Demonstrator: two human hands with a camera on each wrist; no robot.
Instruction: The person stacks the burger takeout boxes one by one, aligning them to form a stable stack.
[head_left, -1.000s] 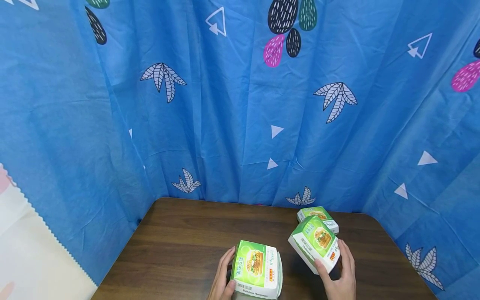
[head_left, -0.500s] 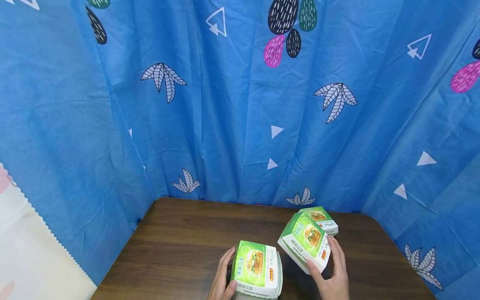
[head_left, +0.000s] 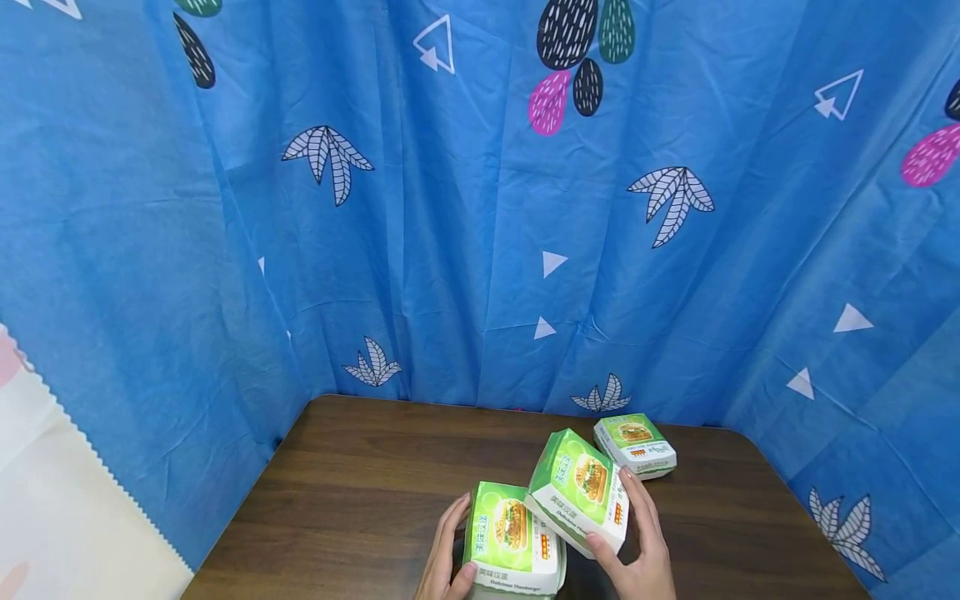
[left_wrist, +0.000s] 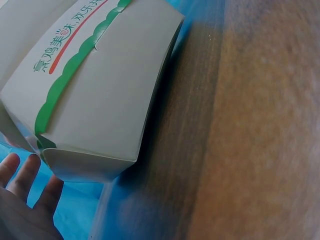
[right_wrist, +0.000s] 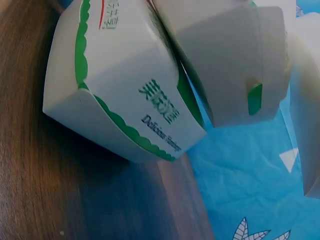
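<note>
A green and white hamburger box (head_left: 506,533) stands at the table's front, and my left hand (head_left: 446,554) holds its left side, fingers along the edge and thumb at the near corner. In the left wrist view several fingers (left_wrist: 37,192) of that hand touch or nearly touch this box's white side (left_wrist: 115,95). My right hand (head_left: 641,533) grips a second hamburger box (head_left: 581,492) at its right side, thumb in front. This box is tilted, and its lower left corner overlaps the first box's top in the head view; whether they touch, I cannot tell.
A third hamburger box (head_left: 636,446) sits near the back right of the dark wooden table (head_left: 360,475). Behind the table hangs a blue patterned curtain (head_left: 450,250), close to its back edge. A pale cloth (head_left: 67,500) hangs at the far left.
My right hand has carried its box leftward, from in front of the third box to over the first box's right edge. The third box is now fully in sight. My left hand stays put.
</note>
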